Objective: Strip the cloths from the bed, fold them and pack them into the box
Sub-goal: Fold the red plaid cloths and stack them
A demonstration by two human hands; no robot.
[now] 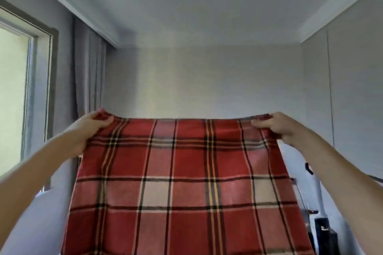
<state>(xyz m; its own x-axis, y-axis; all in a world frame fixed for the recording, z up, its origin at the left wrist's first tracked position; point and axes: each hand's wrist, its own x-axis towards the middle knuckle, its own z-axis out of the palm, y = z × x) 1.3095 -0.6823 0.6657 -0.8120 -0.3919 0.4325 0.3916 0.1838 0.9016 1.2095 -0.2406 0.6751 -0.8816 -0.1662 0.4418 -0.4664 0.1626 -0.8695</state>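
Observation:
A red plaid blanket (pixel 182 182) with black, white and yellow stripes hangs stretched in front of me, its top edge level and taut. My left hand (pixel 93 125) grips the top left corner with curled fingers. At the top right corner, my right hand (pixel 273 125) pinches the cloth in the same way. Both arms are raised and held out wide. The blanket falls past the bottom of the view and hides the bed and the box.
A window (pixel 14 93) is on the left with a grey curtain (pixel 89 72) beside it. A plain wall stands behind the blanket. Dark objects (pixel 323 232) and a thin cable show at the lower right by the right wall.

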